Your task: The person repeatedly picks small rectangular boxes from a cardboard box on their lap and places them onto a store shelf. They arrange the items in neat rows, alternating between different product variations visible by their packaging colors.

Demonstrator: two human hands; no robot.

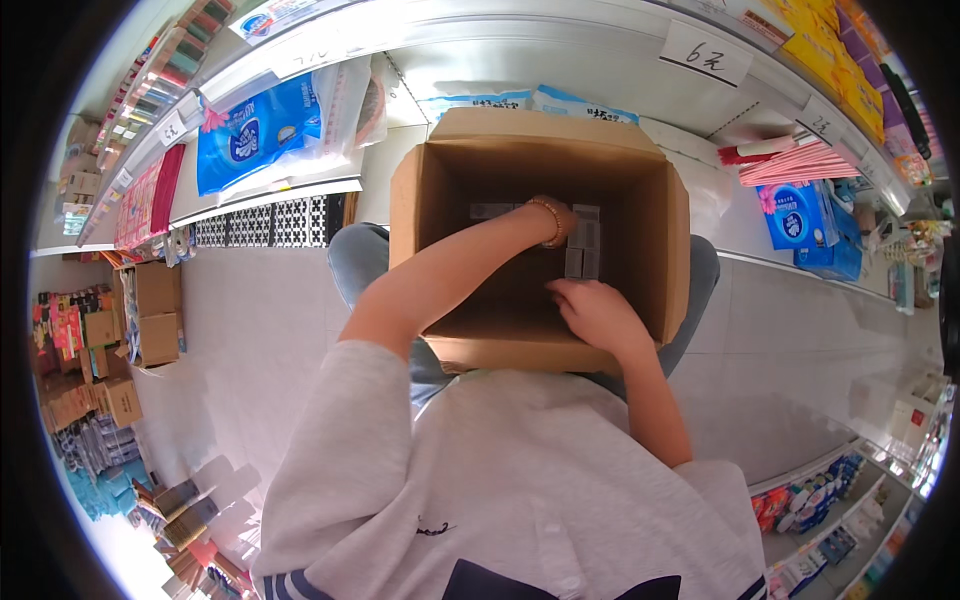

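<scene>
An open cardboard box (405,215) stands between my knees, its flaps folded outward. Inside it, small grey-white packages (583,235) form a column right of the middle. Others lie in a row (490,211) along the far side. My left hand (560,222), with a beaded bracelet at its wrist, reaches deep into the box beside the packages. Its fingers are hidden, so what they touch cannot be seen. My right hand (598,312) is inside near the front, fingers loosely bent and apart. Its fingertips are close to the column's near end, with nothing visible in them.
Store shelves curve across the far side, with a blue tissue pack (258,135) at left and blue packs (805,222) at right. A shelf edge (560,45) overhangs beyond the box. Cardboard boxes (158,300) stand at far left; a stocked shelf (820,510) is at lower right.
</scene>
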